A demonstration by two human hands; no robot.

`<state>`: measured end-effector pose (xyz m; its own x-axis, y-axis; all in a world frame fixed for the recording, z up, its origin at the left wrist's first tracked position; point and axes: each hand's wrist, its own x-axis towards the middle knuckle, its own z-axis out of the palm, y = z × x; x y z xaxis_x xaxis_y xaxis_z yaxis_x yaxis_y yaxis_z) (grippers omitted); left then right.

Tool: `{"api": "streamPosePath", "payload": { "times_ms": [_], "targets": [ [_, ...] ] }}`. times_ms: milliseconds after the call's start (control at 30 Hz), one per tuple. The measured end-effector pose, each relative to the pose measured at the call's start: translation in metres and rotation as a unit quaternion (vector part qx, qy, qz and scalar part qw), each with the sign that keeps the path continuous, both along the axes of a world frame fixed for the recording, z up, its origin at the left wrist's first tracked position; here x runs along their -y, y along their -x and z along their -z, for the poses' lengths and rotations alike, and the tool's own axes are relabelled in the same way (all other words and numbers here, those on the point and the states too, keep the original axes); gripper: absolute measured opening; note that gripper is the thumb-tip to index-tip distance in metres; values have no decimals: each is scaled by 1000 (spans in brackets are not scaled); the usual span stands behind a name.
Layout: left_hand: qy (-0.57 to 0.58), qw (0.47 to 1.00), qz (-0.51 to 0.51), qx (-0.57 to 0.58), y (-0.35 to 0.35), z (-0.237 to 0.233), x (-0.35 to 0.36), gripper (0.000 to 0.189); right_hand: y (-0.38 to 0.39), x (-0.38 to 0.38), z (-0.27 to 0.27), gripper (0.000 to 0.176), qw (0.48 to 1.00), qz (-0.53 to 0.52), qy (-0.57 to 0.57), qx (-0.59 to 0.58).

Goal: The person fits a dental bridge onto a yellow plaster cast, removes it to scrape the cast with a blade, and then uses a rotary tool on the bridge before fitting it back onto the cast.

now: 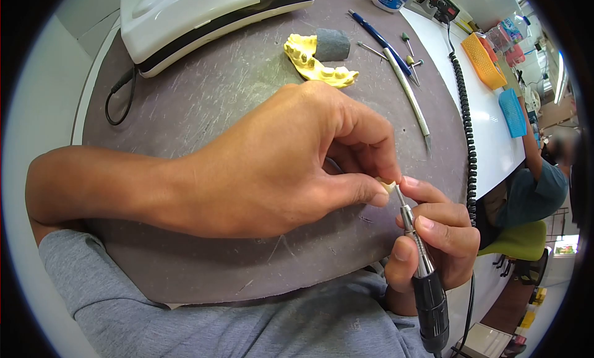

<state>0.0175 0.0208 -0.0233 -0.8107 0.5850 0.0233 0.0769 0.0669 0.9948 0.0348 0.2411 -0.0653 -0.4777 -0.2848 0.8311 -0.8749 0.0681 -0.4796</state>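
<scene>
My left hand [291,166] reaches in from the left, thumb and fingertips pinching a small whitish dental crown [388,186]. Wrapped around a black and silver rotary handpiece [428,284] are the fingers of my right hand [448,234]. The handpiece points up, and its thin metal bit [399,195] meets or nearly meets the crown; exact contact is too small to tell. A fingertip of my right hand is close against the left fingertips. Beyond my left hand lies a yellow dental cast [303,64], with a dark grey sandpaper piece [332,45] beside it.
A white and black machine [198,24] stands at the back left. A craft knife [408,92], a blue pen-like tool [377,36] and several burs lie back right. A coiled cord [467,123] runs along the right edge, near orange [482,61] and blue baskets [512,113]. Another person [535,188] sits right.
</scene>
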Motion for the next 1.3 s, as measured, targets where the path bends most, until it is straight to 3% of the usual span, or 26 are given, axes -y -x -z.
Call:
{"api": "streamPosePath", "payload": {
  "times_ms": [1000,1300],
  "targets": [
    [-4,1000,2,8,0,-1,0,14,-2,-2,-2,30,1000,-1,-18,11],
    [-2,1000,0,20,-1,-2,0,13,-5,-3,-6,31,996,26,-86,4]
  ]
}}
